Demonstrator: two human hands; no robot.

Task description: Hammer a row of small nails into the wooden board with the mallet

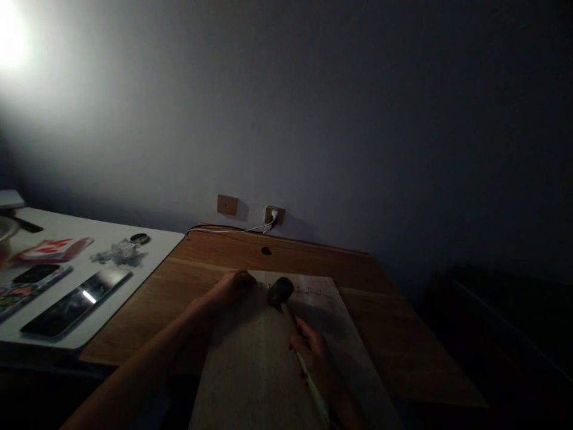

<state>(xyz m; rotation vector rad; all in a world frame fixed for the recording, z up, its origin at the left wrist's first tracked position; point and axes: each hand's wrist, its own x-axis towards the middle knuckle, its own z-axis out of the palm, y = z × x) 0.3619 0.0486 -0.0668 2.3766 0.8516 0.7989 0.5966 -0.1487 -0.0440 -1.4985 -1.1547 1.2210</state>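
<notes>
In the head view, taking twelve o'clock as the wall side, we work over a long, pale wooden board [250, 364] lying on a brown wooden surface [407, 352]. The fingers of our right hand [313, 352] are wrapped closed around the handle of a dark, round-headed mallet with a pale shaft [281, 292], gripping it at five o'clock from its head. That head sits over a row of tiny, shiny pieces [308, 290] near the board's far edge; several show at three o'clock from it. Whether it touches them we cannot tell.

Our left hand [237, 282] rests by the board's far-left corner, between nine and ten o'clock from the head, its fingers curled; whether they pinch anything we cannot tell.

We judge the step in hand to be tapping along the row. The next move seems to call for a short, square stroke, left fingers well clear.

At nine o'clock, a white surface [161, 240] carries a glossy black phone [74, 304].
</notes>
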